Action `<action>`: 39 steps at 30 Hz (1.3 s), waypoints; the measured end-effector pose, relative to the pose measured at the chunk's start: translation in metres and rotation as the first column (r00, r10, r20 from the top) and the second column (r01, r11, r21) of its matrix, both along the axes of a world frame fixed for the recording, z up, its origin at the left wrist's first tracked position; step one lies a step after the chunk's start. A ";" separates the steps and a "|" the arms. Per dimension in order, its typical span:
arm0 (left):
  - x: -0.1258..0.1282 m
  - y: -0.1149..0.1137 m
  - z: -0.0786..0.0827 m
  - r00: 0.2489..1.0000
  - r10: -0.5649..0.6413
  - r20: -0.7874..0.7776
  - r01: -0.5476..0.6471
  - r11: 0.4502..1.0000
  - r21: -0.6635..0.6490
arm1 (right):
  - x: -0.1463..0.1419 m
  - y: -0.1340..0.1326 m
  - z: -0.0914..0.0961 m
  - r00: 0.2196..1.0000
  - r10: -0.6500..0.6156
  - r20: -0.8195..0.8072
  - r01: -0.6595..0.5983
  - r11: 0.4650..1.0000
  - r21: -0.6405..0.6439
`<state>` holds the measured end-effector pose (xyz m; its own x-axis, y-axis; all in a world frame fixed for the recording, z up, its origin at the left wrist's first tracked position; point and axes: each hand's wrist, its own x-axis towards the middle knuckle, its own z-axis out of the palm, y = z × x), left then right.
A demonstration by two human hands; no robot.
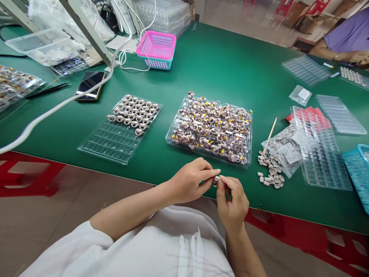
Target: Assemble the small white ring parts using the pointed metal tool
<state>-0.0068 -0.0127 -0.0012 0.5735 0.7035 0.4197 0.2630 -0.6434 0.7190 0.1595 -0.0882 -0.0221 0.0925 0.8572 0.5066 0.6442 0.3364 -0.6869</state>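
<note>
Near the table's front edge, my left hand [190,180] and my right hand [233,198] meet around a small, shiny, pale earbud shell [216,179]. Both hands pinch it between their fingertips, which partly cover it. Just beyond them lies a clear tray [247,166] crowded with pale earbud pieces carrying dark red and yellow bits. To its left, another clear tray [108,144] holds rows of pale earbud shells [135,110] at its far end. Loose pale shells [275,177] are scattered to the right of my right hand.
A wooden stick [270,132], a bag of shells [284,148], clear trays [325,161] and a blue basket [357,177] lie rightward. A phone [90,85], white cable [66,100] and pink basket [158,44] are at left and back. Another person's hands [356,57] rest far right.
</note>
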 end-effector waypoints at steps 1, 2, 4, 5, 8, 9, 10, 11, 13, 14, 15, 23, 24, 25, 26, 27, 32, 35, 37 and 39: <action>0.000 -0.001 0.001 1.000 -0.006 0.012 0.006 1.000 -0.015 | -0.001 -0.001 -0.001 1.000 -0.025 -0.017 0.024 1.000 -0.020; 0.001 -0.001 0.002 1.000 -0.012 0.023 0.013 0.999 -0.036 | -0.002 -0.002 -0.002 0.998 -0.043 -0.039 0.041 0.998 -0.049; 0.001 -0.002 0.002 0.999 -0.021 0.037 0.024 0.995 -0.092 | -0.003 -0.004 -0.004 0.995 -0.066 -0.079 0.057 0.992 -0.112; 0.001 -0.002 0.002 0.999 -0.023 0.043 0.028 0.992 -0.122 | -0.004 -0.004 -0.004 0.992 -0.075 -0.098 0.061 0.988 -0.141; 0.000 -0.002 0.002 0.998 -0.018 0.065 0.032 0.975 -0.222 | -0.004 -0.006 -0.005 0.984 -0.083 -0.161 0.050 0.980 -0.195; -0.001 -0.002 0.003 0.998 -0.005 0.070 0.023 0.964 -0.265 | -0.003 -0.006 -0.005 0.979 -0.079 -0.187 0.041 0.979 -0.201; -0.001 -0.002 0.004 0.997 0.016 0.071 0.007 0.948 -0.318 | -0.003 -0.005 -0.005 0.974 -0.073 -0.213 0.028 0.978 -0.206; -0.001 -0.002 0.005 0.997 0.045 0.066 -0.017 0.926 -0.378 | -0.003 -0.005 -0.005 0.969 -0.067 -0.237 0.016 0.977 -0.211; -0.001 -0.002 0.008 0.993 0.107 0.046 -0.070 0.863 -0.500 | -0.002 -0.004 -0.003 0.959 -0.057 -0.276 -0.005 0.975 -0.221; -0.001 -0.002 0.009 0.991 0.128 0.040 -0.085 0.831 -0.550 | -0.003 -0.004 -0.003 0.956 -0.055 -0.289 -0.012 0.975 -0.223; -0.001 -0.002 0.010 0.989 0.141 0.041 -0.090 0.804 -0.588 | -0.003 -0.004 -0.002 0.953 -0.054 -0.299 -0.016 0.974 -0.224; 0.001 -0.006 0.010 0.971 0.170 0.167 -0.050 0.832 -0.552 | -0.007 -0.003 0.007 0.950 -0.075 -0.303 0.004 0.974 -0.228; 0.002 -0.007 0.010 0.968 0.177 0.177 -0.055 0.840 -0.540 | -0.007 -0.003 0.007 0.953 -0.076 -0.292 0.012 0.976 -0.216; 0.003 -0.008 0.010 0.965 0.186 0.183 -0.062 0.844 -0.532 | -0.008 -0.003 0.006 0.958 -0.078 -0.278 0.021 0.979 -0.203; 0.004 -0.009 0.010 0.963 0.195 0.187 -0.069 0.846 -0.529 | -0.008 -0.003 0.005 0.962 -0.081 -0.260 0.031 0.981 -0.192; 0.005 -0.009 0.010 0.960 0.207 0.187 -0.078 0.844 -0.531 | -0.009 -0.003 0.004 0.967 -0.084 -0.240 0.040 0.982 -0.184; 0.011 -0.012 0.012 0.942 0.282 0.181 -0.125 0.798 -0.590 | -0.010 -0.003 0.001 0.984 -0.085 -0.157 0.054 0.980 -0.190; 0.013 -0.014 0.014 0.932 0.325 0.163 -0.149 0.751 -0.644 | -0.010 -0.002 0.003 0.985 -0.078 -0.151 0.054 0.986 -0.160; 0.014 -0.015 0.015 0.928 0.340 0.150 -0.157 0.725 -0.671 | -0.010 -0.002 0.004 0.983 -0.085 -0.161 0.063 0.989 -0.134; 0.014 -0.016 0.015 0.928 0.341 0.149 -0.145 0.701 -0.699 | -0.009 -0.002 0.005 0.981 -0.091 -0.174 0.072 0.991 -0.115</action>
